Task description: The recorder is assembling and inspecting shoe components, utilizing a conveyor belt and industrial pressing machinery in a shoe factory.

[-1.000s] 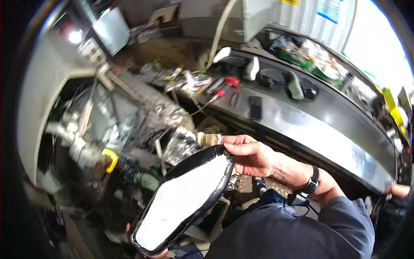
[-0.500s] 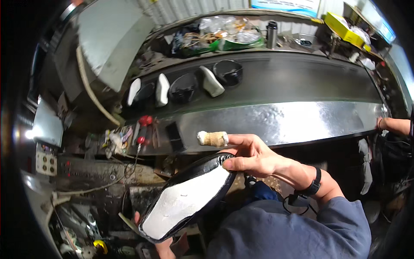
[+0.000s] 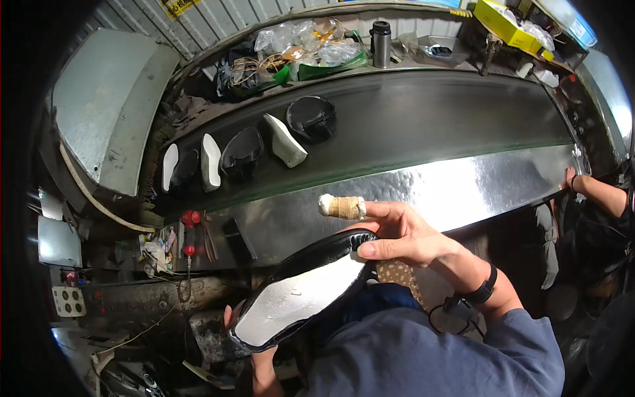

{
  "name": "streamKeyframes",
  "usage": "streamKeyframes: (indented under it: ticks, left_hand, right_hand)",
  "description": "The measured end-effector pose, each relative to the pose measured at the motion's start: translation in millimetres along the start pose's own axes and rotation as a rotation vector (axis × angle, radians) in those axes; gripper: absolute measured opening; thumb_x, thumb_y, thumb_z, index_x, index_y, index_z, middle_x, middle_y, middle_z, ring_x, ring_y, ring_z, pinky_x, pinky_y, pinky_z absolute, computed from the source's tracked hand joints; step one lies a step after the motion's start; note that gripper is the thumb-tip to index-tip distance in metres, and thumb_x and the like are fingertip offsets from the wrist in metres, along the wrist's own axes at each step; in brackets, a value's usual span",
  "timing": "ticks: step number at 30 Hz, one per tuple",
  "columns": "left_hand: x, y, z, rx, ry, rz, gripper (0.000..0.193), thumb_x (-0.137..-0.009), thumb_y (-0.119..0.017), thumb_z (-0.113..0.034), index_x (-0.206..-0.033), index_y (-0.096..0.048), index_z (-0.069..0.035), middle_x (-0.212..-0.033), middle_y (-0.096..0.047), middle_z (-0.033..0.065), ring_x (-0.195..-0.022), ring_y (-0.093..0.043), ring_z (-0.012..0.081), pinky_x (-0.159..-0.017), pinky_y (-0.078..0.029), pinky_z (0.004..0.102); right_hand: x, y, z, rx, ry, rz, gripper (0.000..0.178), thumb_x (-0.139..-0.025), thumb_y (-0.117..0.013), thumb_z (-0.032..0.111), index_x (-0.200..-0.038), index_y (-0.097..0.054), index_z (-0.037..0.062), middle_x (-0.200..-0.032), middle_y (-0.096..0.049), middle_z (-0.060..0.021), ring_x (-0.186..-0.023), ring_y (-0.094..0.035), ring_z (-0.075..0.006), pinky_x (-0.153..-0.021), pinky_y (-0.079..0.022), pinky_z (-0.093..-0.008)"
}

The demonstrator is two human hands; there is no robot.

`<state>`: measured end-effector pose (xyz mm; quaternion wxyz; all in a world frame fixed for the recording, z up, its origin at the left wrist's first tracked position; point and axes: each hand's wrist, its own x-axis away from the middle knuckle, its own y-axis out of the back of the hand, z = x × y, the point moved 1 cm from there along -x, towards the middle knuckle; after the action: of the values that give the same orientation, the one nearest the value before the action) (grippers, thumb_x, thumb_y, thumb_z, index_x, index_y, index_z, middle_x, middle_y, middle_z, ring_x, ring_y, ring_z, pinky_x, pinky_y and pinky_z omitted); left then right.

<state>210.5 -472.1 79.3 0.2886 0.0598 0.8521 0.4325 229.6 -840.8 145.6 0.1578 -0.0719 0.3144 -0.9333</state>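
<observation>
Yellow sign (image 3: pixel 177 6) w/ dark chars on corrug. wall (image 3: pixel 215 23), top L.

right hand (image 3: pixel 413 241) above, left hand (image 3: pixel 264 358) below, both gripping.
the right thumb (image 3: pixel 378 249) presses from the front while the index finger (image 3: pixel 380 210), its end covered, stretches out leftward; the right forearm (image 3: pixel 506 299) slants in from the lower right. the left hand sits mostly hidden, fingertips (image 3: pixel 229 316) showing at its side, wrist (image 3: pixel 266 378) rising from the lower edge.
</observation>
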Motion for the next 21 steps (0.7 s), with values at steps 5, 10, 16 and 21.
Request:
streamKeyframes:
  ticks: [5,10,16,21]
  left_hand:
    - [2,-33,23,0.317,0.171,-0.071,0.060,-0.076,-0.078,-0.017,-0.127,-0.049,-0.002,-0.122,-0.055,0.0128,-0.118,-0.050,0.0274,-0.112,-0.027,0.0463]
    - [-24,-12,35,0.185,0.342,0.106,0.062,-0.079,-0.071,0.001,-0.136,-0.047,-0.001,-0.130,-0.057,0.0225,-0.120,-0.057,0.0338,-0.102,-0.042,0.0388]
    - [138,152,166,-0.790,0.858,-0.263,0.048,-0.090,-0.064,-0.005,-0.135,-0.047,0.003,-0.134,-0.054,0.0176,-0.124,-0.051,0.0310,-0.104,-0.040,0.0402]
    - [174,214,132,-1.851,0.903,-0.391,0.092,-0.087,-0.060,-0.060,-0.140,-0.031,0.009,-0.110,-0.055,0.0366,-0.092,-0.060,0.0436,-0.082,-0.048,0.0593]
  right_hand:
    - [-10,5,-11,0.103,0.133,-0.178,0.062,-0.086,-0.069,-0.002,-0.142,-0.044,0.0004,-0.122,-0.063,-0.0103,-0.109,-0.059,-0.0116,-0.096,-0.047,-0.0273]
    - [1,58,19,0.436,0.058,-0.669,0.059,-0.084,-0.068,-0.002,-0.139,-0.047,0.0004,-0.097,-0.069,-0.0099,-0.084,-0.065,-0.0130,-0.076,-0.054,-0.0274]
    - [36,222,77,0.856,0.446,-0.984,0.061,-0.084,-0.068,-0.002,-0.140,-0.043,-0.0050,-0.114,-0.065,-0.0147,-0.095,-0.063,-0.0159,-0.087,-0.050,-0.0256]
    - [100,408,65,1.237,0.707,-1.729,0.066,-0.081,-0.062,-0.003,-0.143,-0.041,0.0008,-0.134,-0.058,-0.0130,-0.104,-0.066,-0.0200,-0.096,-0.048,-0.0317]
